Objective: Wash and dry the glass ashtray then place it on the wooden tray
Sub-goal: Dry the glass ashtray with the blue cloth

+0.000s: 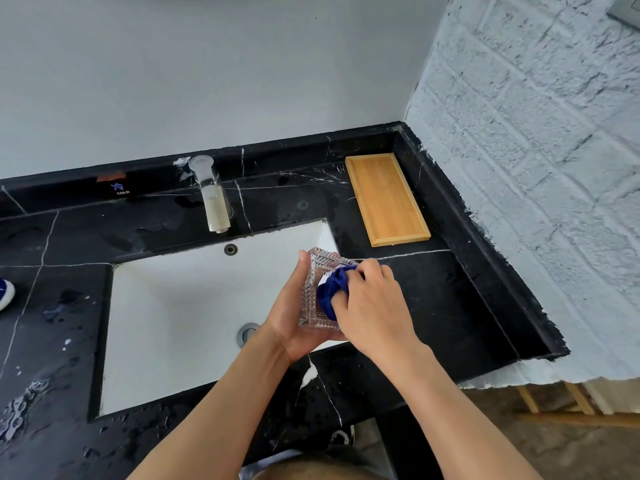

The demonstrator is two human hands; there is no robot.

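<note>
Left hand (294, 306) cupped under and behind the glass ashtray (317, 292), thumb up along its far left edge, fingers hidden beneath; held tilted on edge, hollow facing right, over the right rim of the white sink (166, 306). Pressed into that hollow: a bunched blue cloth (330, 289), pinched in the curled fingers of the right hand (372, 306), knuckles uppermost. Looked like the drying step, washing judged done, with drops scattered over the black counter (433, 306) near its front left corner. Tap (211, 199) stood at the back edge, left of the hands; no water seen running.

Further right, toward the back right corner of the counter, lay the wooden tray (386, 199), bare, long axis running front to back, slightly slanted. Lay beyond and to the right of both hands, near but apart. Right hand the nearer one, though busy with the cloth; ashtray likely to need passing across, or a reach over by the left.
</note>
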